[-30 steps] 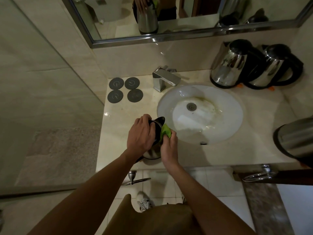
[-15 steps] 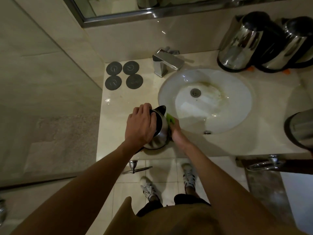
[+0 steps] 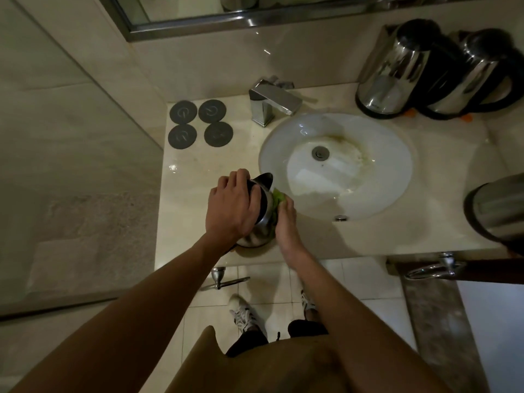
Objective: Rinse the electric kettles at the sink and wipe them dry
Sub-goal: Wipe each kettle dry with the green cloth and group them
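i'm on the wipe-dry step. my left hand (image 3: 231,207) grips the kettle (image 3: 262,214) top, on the counter (image 3: 192,177) by the sink (image 3: 397,154). right hand (image 3: 285,219) presses a green cloth (image 3: 277,200) on its side. next i think: turn kettle, rub the rest.

1. Four dark round discs (image 3: 200,123) lie in a two-by-two square on the table (image 3: 198,171), left of the faucet.
2. A framed mirror (image 3: 255,12) hangs on the wall above the faucet.
3. A metal handle (image 3: 224,280) juts out below the table edge, left and below the faucet.
4. White sneakers (image 3: 246,316) stand on the tiled floor.
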Available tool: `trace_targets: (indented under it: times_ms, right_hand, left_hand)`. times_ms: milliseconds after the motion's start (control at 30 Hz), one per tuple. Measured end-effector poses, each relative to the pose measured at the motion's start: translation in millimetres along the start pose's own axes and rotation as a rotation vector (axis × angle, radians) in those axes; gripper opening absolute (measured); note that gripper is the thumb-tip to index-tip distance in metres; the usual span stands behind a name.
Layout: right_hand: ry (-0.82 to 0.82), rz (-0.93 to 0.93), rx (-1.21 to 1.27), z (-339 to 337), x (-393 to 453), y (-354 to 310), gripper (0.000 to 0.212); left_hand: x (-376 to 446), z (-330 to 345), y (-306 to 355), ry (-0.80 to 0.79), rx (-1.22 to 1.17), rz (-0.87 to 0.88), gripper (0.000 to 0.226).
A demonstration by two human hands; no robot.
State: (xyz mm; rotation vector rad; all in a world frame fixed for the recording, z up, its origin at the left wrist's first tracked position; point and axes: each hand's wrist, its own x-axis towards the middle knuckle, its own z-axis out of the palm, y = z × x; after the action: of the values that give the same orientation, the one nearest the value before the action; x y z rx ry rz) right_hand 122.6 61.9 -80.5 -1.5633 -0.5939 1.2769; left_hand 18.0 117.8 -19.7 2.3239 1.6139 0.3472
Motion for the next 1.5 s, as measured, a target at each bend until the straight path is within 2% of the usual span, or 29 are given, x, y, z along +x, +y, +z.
trace_targets:
  times_ms: [67, 167, 233, 333, 400, 500, 567, 667, 767, 833, 900, 1000, 1067, 1133, 1233, 1300, 1367, 1467, 1500]
  right_hand:
    - [-0.090, 0.039, -0.043, -8, 21, -13, 0.028]
    - [-0.165, 0.094, -0.079, -11, 34, -21, 0.027]
    - [-0.145, 0.098, -0.027, -11, 28, -16, 0.028]
    - [-0.017, 0.076, 0.109, -4, 4, 3, 0.038]
    - [0.093, 0.081, 0.255, 10, -18, 18, 0.036]
    - [0.323, 0.137, 0.448, 46, -42, 39, 0.041]
    - [0.425, 0.163, 0.609, 74, -52, 46, 0.050]
    - [0.560, 0.118, 0.742, 107, -57, 45, 0.051]
    - [0.593, 0.157, 0.878, 131, -55, 41, 0.046]
    - [0.580, 0.182, 0.911, 137, -56, 41, 0.033]
    - [0.573, 0.163, 0.900, 139, -56, 46, 0.031]
    - [0.581, 0.145, 0.833, 136, -60, 43, 0.063]
    - [0.612, 0.128, 0.764, 128, -61, 39, 0.069]
    - [0.652, 0.144, 0.708, 107, -56, 28, 0.048]
    - [0.580, 0.148, 0.601, 70, -38, 20, 0.026]
    - [0.455, 0.143, 0.487, 48, -28, 16, 0.023]
    - [0.301, 0.168, 0.316, 30, -14, 13, 0.032]
    - [0.124, 0.254, 0.115, 12, 9, -1, 0.062]
    - [0.057, 0.285, 0.079, 8, 14, -11, 0.066]
  left_hand:
    - [0, 0, 1, 0.003, -0.015, -0.019, 0.030]
    - [0, -1, 1, -0.010, -0.024, -0.027, 0.033]
    - [-1, -1, 2, -0.015, -0.037, -0.033, 0.034]
    - [-1, -3, 1, -0.011, -0.089, -0.046, 0.031]
    - [0, -4, 0, -0.010, -0.133, -0.060, 0.028]
    - [0, -6, -1, -0.014, -0.176, -0.062, 0.026]
    - [-1, -7, -3, -0.022, -0.198, -0.051, 0.027]
    - [-2, -8, -6, -0.043, -0.231, -0.052, 0.030]
    - [-2, -9, -7, -0.047, -0.232, -0.045, 0.030]
    - [-2, -8, -8, -0.039, -0.194, -0.016, 0.030]
    - [-3, -7, -9, -0.021, -0.141, 0.026, 0.030]
    - [-4, -5, -11, -0.002, -0.081, 0.073, 0.032]
    - [-4, -4, -11, 0.005, -0.073, 0.087, 0.032]
    - [-4, -4, -11, 0.007, -0.052, 0.096, 0.032]
    - [-3, -3, -11, -0.010, -0.027, 0.083, 0.032]
    - [-3, -3, -11, -0.028, -0.029, 0.073, 0.031]
    - [-3, -3, -9, -0.039, -0.037, 0.061, 0.031]
    - [-2, -5, -7, -0.045, -0.026, 0.043, 0.033]
    - [-2, -5, -6, -0.048, -0.027, 0.036, 0.034]
